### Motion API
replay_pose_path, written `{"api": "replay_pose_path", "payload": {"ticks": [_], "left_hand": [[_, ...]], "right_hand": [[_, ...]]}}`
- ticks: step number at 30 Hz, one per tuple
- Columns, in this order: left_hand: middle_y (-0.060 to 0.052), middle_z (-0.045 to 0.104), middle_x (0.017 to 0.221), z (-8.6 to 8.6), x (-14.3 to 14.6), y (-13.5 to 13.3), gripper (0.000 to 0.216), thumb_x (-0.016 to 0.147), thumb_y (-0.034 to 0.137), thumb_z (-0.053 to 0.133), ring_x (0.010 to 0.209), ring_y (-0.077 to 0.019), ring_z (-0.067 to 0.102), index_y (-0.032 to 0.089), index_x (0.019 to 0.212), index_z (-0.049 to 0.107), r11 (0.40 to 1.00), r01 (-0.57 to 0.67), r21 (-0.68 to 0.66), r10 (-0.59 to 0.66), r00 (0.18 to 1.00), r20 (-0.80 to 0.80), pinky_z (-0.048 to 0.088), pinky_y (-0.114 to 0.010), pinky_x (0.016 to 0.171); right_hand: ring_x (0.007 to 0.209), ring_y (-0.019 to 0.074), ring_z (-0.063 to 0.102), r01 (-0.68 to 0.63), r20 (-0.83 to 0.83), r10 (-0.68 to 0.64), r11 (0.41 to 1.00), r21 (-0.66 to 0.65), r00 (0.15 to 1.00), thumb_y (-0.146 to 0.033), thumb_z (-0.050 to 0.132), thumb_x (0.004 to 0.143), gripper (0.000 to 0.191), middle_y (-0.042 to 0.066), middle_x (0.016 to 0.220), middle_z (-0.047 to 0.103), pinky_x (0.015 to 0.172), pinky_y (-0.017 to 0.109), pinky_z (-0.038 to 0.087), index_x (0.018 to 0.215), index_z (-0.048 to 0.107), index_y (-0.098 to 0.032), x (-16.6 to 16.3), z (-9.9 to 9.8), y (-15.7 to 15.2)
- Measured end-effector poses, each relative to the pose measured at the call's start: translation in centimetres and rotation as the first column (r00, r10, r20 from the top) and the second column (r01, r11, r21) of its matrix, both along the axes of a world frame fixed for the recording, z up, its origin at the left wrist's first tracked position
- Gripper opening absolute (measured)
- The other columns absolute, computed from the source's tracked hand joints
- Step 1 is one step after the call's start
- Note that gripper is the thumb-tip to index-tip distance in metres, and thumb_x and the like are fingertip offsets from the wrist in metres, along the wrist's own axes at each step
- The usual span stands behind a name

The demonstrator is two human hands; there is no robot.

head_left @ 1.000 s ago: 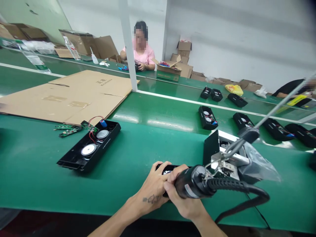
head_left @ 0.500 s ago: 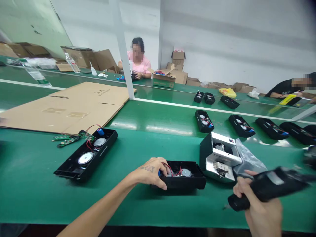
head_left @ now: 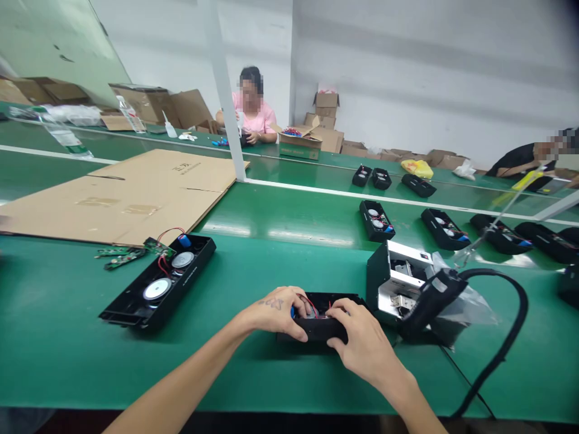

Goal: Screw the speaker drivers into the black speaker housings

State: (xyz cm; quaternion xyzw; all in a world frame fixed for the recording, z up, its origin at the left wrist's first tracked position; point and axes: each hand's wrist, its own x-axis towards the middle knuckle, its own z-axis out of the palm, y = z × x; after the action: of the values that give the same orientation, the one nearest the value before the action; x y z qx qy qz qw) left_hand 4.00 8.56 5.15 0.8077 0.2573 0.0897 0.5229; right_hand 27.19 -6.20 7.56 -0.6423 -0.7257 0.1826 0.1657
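Both hands are on a black speaker housing [head_left: 322,330] lying on the green bench in front of me. My left hand [head_left: 283,310] grips its left end, thumb against the front wall and fingers reaching inside beside a blue part and red wires. Over the right half, my right hand [head_left: 362,334] holds the same wall, thumb outside and fingertips over the inside. The fingers hide much of the interior. To the right, a black electric screwdriver [head_left: 432,301] hangs tilted in front of a screw feeder [head_left: 402,271], held by neither hand.
Another speaker housing [head_left: 199,271] with white round drivers lies left, near green circuit boards [head_left: 122,258]. A flat cardboard sheet [head_left: 136,181] is behind it. Several housings [head_left: 443,229] line the far right. A black cable [head_left: 520,325] loops down at right. Two people sit opposite.
My right hand has let go of the electric screwdriver and moved left onto the speaker housing. The screwdriver now hangs by the screw feeder. My left hand has kept its hold.
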Motion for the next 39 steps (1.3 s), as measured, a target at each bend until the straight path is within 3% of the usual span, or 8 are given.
{"api": "replay_pose_path", "payload": {"ticks": [3, 14, 19, 23, 29, 39], "left_hand": [[-0.001, 0.082, 0.11, 0.1, 0.1, 0.0, 0.03, 0.064, 0.048, 0.102, 0.114, -0.0273, 0.076, 0.027, 0.075, 0.084, 0.999, -0.016, -0.027, 0.016, 1.0, -0.002, 0.056, -0.033, 0.097], [-0.001, 0.081, 0.1, 0.5, 0.4, 0.4, 0.037, 0.065, 0.055, 0.103, 0.116, -0.0295, 0.075, 0.025, 0.069, 0.081, 0.997, 0.016, -0.069, -0.017, 1.0, -0.015, 0.055, -0.033, 0.092], [-0.001, 0.08, 0.103, 0.4, 0.4, 0.7, 0.029, 0.061, 0.043, 0.104, 0.112, -0.0278, 0.075, 0.025, 0.071, 0.082, 0.997, 0.007, -0.076, -0.008, 1.0, -0.018, 0.055, -0.031, 0.091], [-0.001, 0.079, 0.101, 0.5, 0.5, 1.2, 0.032, 0.063, 0.047, 0.103, 0.106, -0.0259, 0.075, 0.025, 0.074, 0.084, 0.997, 0.011, -0.079, -0.013, 1.0, -0.019, 0.055, -0.031, 0.091], [0.0, 0.078, 0.095, 0.5, 0.6, 1.5, 0.028, 0.064, 0.043, 0.102, 0.107, -0.026, 0.074, 0.025, 0.071, 0.082, 0.996, 0.04, -0.075, -0.042, 0.999, -0.019, 0.054, -0.03, 0.088], [0.002, 0.077, 0.088, 0.1, 1.1, 1.5, 0.03, 0.068, 0.031, 0.102, 0.107, -0.0226, 0.074, 0.022, 0.063, 0.074, 0.993, 0.12, -0.003, -0.12, 0.993, -0.01, 0.053, -0.028, 0.088]], "right_hand": [[0.11, 0.0295, 0.073, 0.031, -0.057, -0.038, 0.992, -0.12, 0.998, 0.0, 0.081, 0.081, 0.041, 0.006, 0.12, 0.075, 0.097, 0.047, 0.059, 0.114, 0.078, -0.024, -0.1, 1.0, 1.5], [0.086, 0.0246, 0.066, 0.048, -0.01, -0.051, 0.985, -0.168, 0.999, -0.003, 0.082, 0.071, 0.037, 0.004, 0.091, 0.07, 0.073, 0.034, 0.043, 0.1, 0.083, -0.026, -0.8, 1.2, 2.4], [0.095, 0.0282, 0.067, 0.018, 0.046, -0.011, 0.986, -0.163, 0.999, -0.01, 0.088, 0.074, 0.033, 0.005, 0.096, 0.076, 0.086, 0.039, 0.044, 0.102, 0.08, -0.024, -1.4, 1.6, 2.6], [0.104, 0.032, 0.064, -0.019, 0.077, 0.028, 0.993, -0.116, 0.997, -0.022, 0.096, 0.08, 0.03, 0.007, 0.102, 0.08, 0.096, 0.046, 0.043, 0.102, 0.076, -0.02, -2.3, 2.0, 2.8], [0.106, 0.03, 0.064, -0.018, 0.057, 0.023, 0.996, -0.091, 0.998, -0.021, 0.103, 0.074, 0.034, 0.004, 0.092, 0.074, 0.096, 0.044, 0.046, 0.09, 0.073, -0.021, -2.6, 1.5, 3.4], [0.088, 0.0219, 0.062, 0.043, 0.01, -0.043, 0.999, 0.007, 0.999, -0.01, 0.102, 0.06, 0.048, 0.0, 0.091, 0.068, 0.081, 0.037, 0.045, 0.075, 0.058, -0.022, -2.9, 0.0, 3.7]]}}
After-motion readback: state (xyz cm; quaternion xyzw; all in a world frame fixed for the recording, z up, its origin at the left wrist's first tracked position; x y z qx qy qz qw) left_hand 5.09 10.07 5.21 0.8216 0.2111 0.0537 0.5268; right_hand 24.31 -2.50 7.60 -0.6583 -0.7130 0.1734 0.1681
